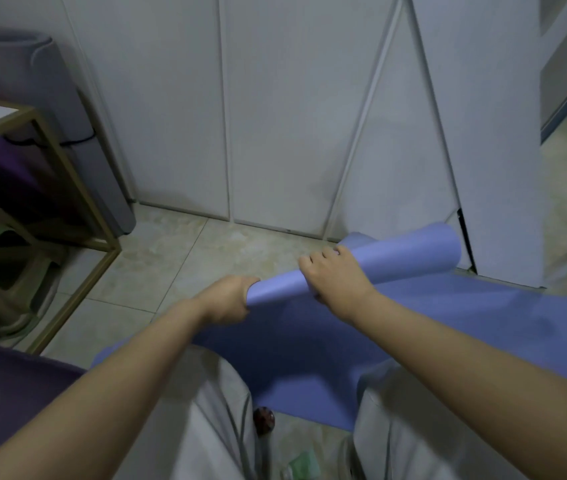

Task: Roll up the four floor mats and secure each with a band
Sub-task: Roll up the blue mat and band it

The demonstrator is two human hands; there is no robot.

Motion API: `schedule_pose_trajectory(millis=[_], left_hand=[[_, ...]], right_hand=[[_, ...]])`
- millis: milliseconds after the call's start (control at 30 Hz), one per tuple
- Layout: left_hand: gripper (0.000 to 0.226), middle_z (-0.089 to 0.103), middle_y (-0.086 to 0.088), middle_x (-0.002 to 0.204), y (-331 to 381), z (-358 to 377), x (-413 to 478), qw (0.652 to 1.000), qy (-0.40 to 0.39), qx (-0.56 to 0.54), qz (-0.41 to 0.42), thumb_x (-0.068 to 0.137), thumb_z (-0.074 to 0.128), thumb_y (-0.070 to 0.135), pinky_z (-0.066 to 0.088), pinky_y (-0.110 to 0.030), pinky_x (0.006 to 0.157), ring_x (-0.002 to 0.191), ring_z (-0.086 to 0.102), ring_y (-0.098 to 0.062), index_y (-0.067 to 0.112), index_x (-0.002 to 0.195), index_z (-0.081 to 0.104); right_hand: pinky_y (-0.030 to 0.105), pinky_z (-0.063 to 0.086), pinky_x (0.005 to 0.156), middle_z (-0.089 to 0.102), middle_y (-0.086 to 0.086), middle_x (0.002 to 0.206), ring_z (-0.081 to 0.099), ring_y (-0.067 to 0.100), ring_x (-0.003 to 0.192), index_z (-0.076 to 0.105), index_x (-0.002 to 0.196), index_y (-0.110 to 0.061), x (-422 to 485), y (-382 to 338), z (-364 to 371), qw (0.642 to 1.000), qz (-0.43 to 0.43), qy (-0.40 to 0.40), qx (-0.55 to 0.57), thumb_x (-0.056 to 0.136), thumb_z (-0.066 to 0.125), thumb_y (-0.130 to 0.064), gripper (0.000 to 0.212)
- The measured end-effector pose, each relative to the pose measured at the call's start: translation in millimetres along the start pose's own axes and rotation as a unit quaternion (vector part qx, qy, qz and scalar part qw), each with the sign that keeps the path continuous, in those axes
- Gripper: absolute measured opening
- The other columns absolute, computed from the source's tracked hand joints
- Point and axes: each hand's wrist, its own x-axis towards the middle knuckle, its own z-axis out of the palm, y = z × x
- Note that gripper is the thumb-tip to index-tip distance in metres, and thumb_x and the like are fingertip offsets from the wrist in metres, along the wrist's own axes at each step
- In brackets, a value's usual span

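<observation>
- Roll point(403, 254) of the blue mat lies crosswise before the person, long axis running from near left to far right — its far end is close to the white cupboard doors point(275, 116).
- Left hand point(230, 299) wraps the near end; right hand point(334, 275) grips the middle, fingers curled over it.
- Unrolled sheet point(483, 317) lies on the floor point(178, 258) on the person's side — so I judge the rolling has to come this way.
</observation>
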Motion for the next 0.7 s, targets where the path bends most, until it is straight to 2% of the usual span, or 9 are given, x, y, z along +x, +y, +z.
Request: schedule_pose_trajectory(millis=[100,167,233,333,400,467,533,600,700], left_hand=[[0.051,0.059,-0.006,0.101,6,-8,6,0.992,-0.119,-0.041,-0.002,0.06,0.055,0.022,0.043,-0.03,0.081,0.094,0.055,-0.02,0.011,0.11,0.059],[0.035,0.054,-0.003,0.098,12,-8,9,0.985,-0.173,-0.029,-0.009,0.072,0.067,0.016,0.042,-0.023,0.074,0.091,0.05,-0.017,0.013,0.106,0.057],[0.032,0.057,-0.004,0.103,14,-4,12,0.984,-0.175,-0.01,-0.01,0.079,0.07,0.012,0.045,-0.023,0.076,0.094,0.055,-0.019,0.016,0.107,0.056],[0.046,0.061,-0.004,0.112,17,5,8,0.997,-0.083,0.008,-0.003,0.075,0.072,0.02,0.045,-0.032,0.082,0.103,0.057,-0.026,0.018,0.118,0.056],[0.035,0.062,-0.001,0.107,22,17,0,0.997,0.062,0.039,-0.009,0.077,0.064,0.019,0.042,-0.033,0.075,0.098,0.057,-0.028,0.02,0.111,0.054],[0.031,0.062,0.0,0.095,29,34,-7,0.968,0.24,0.076,-0.002,0.07,0.06,0.007,0.035,-0.033,0.067,0.089,0.058,-0.03,0.017,0.099,0.056],[0.035,0.06,-0.001,0.077,33,49,-6,0.937,0.335,0.096,0.014,0.053,0.066,0.0,0.036,-0.034,0.059,0.07,0.058,-0.031,0.015,0.084,0.058],[0.039,0.059,-0.002,0.069,35,49,-3,0.928,0.357,0.103,0.027,0.045,0.07,-0.003,0.036,-0.032,0.053,0.061,0.056,-0.03,0.014,0.078,0.057],[0.028,0.062,-0.004,0.092,40,33,-1,0.965,0.253,0.072,0.016,0.071,0.061,0.005,0.032,-0.032,0.063,0.085,0.057,-0.033,0.014,0.097,0.054]], right_hand=[[0.031,0.026,0.068,0.059,0.008,0.106,0.055,0.028,0.098,0.045,0.103,-0.014,-6,7,2,0.999,-0.012,0.0,0.034,0.084,0.059,-0.011,0.024],[0.032,0.025,0.065,0.06,0.009,0.108,0.056,0.03,0.099,0.037,0.095,-0.016,-9,12,1,0.997,-0.029,-0.032,0.069,0.088,0.05,-0.01,0.016],[0.033,0.025,0.061,0.061,0.01,0.108,0.058,0.032,0.097,0.03,0.092,-0.016,-12,15,0,0.993,-0.044,-0.063,0.084,0.09,0.047,-0.012,0.018],[0.033,0.028,0.065,0.062,0.012,0.108,0.058,0.033,0.096,0.04,0.097,-0.015,-11,22,0,0.987,-0.05,-0.106,0.111,0.09,0.048,-0.014,0.011],[0.032,0.033,0.068,0.061,0.011,0.11,0.057,0.031,0.098,0.049,0.109,-0.012,-7,27,0,0.982,-0.035,-0.123,0.142,0.089,0.05,-0.017,0.02],[0.033,0.039,0.071,0.061,0.007,0.109,0.058,0.028,0.097,0.053,0.111,-0.013,-1,33,-2,0.974,-0.031,-0.141,0.172,0.087,0.051,-0.017,0.024],[0.032,0.042,0.072,0.064,0.005,0.105,0.057,0.025,0.089,0.056,0.106,-0.016,6,36,-5,0.967,-0.032,-0.164,0.193,0.084,0.052,-0.016,0.022],[0.031,0.041,0.068,0.066,0.004,0.101,0.055,0.024,0.081,0.058,0.102,-0.017,10,41,-9,0.96,-0.033,-0.193,0.201,0.083,0.053,-0.015,0.02],[0.031,0.046,0.073,0.066,0.004,0.104,0.06,0.026,0.088,0.061,0.105,-0.016,10,44,-10,0.949,-0.04,-0.237,0.202,0.081,0.063,-0.02,0.024]])
